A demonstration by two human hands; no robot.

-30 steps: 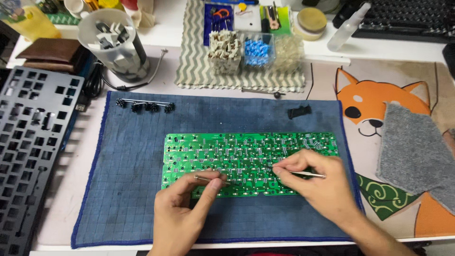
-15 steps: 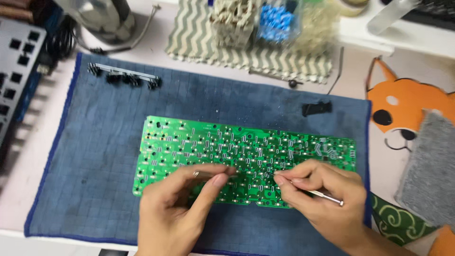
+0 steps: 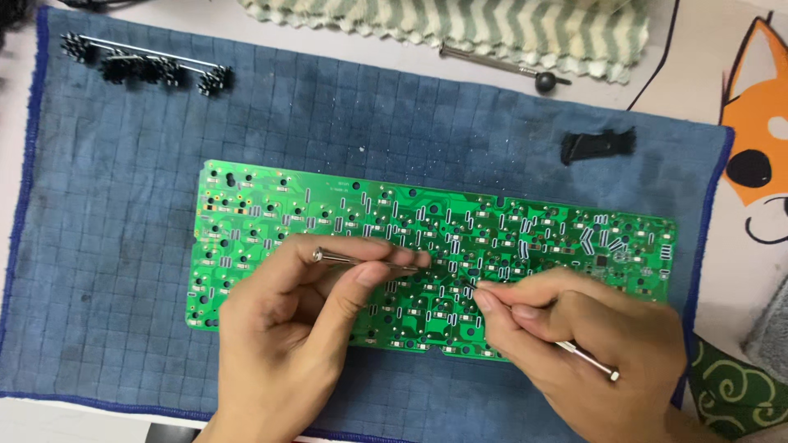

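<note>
- Currently: green circuit board (image 3: 345,213) flat on blue cloth mat (image 3: 123,246), solder side up, long edge left to right, roughly centred on mat.
- Left hand (image 3: 287,344) over lower left-middle of board; thumb and forefinger pinched on thin metal tool (image 3: 361,262), held nearly level, tip aimed right toward board centre.
- Right hand (image 3: 591,353) over lower right part of board; fingers closed on second thin metal tool (image 3: 587,358), rear end sticking out lower right past the knuckles, working tip hidden under fingertips near board centre.
- Both tool tips close to each other at middle of board; actual contact with board not discernible.
- Hands apart, not touching; small gap of board visible between them.
- Row of small black parts on metal wire (image 3: 144,66) at upper left corner of mat, well away from board.
- Single black plastic piece (image 3: 597,145) on mat above right end of board, apart from it.
- Slim metal rod with dark ball end (image 3: 501,67) at top, lying along lower edge of striped green-and-white cloth (image 3: 460,25).
- Desk mat with orange cartoon animal (image 3: 759,139) at right, beside blue mat.
- Grey felt-like patch (image 3: 771,328) at right edge, only partly in frame.
</note>
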